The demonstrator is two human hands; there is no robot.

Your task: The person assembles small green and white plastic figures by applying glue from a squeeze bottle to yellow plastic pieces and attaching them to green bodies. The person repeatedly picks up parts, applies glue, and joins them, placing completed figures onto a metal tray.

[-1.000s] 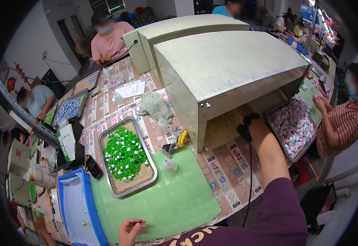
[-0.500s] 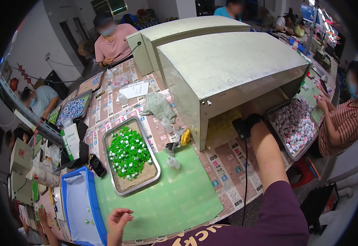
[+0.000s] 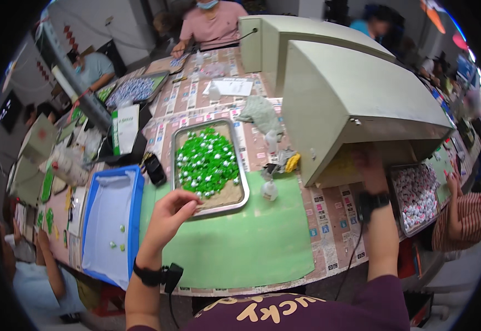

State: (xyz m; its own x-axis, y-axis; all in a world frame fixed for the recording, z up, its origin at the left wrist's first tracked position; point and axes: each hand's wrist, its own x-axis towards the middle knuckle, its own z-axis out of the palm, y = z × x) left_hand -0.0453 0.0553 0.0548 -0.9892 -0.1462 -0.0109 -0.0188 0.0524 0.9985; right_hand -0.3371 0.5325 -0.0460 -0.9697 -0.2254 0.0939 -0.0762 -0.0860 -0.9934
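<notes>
My left hand (image 3: 170, 216) is at the near left corner of a metal tray (image 3: 245, 190), thumb and bent forefinger slightly apart, with nothing visible between them. Inside the tray, many small green pieces (image 3: 204, 160), some with white parts, lie heaped on brown paper. My right hand (image 3: 368, 164) reaches under the hood of a grey-white metal box (image 3: 356, 88); it is blurred and shaded, so its fingers cannot be made out. A yellowish surface (image 3: 337, 170) shows inside the box beside that hand. Both wrists wear black straps with cables.
A blue bin (image 3: 139, 193) lined with white stands left of the green mat (image 3: 235, 243), a few green pieces inside. A small bottle (image 3: 269, 191), a grey cloth (image 3: 260, 113) and a tray of white pieces (image 3: 415, 196) are around. Co-workers sit on several sides.
My left hand has moved forward from the mat's near edge to the tray's corner. My right hand is still under the hood, and the view has swung to the right.
</notes>
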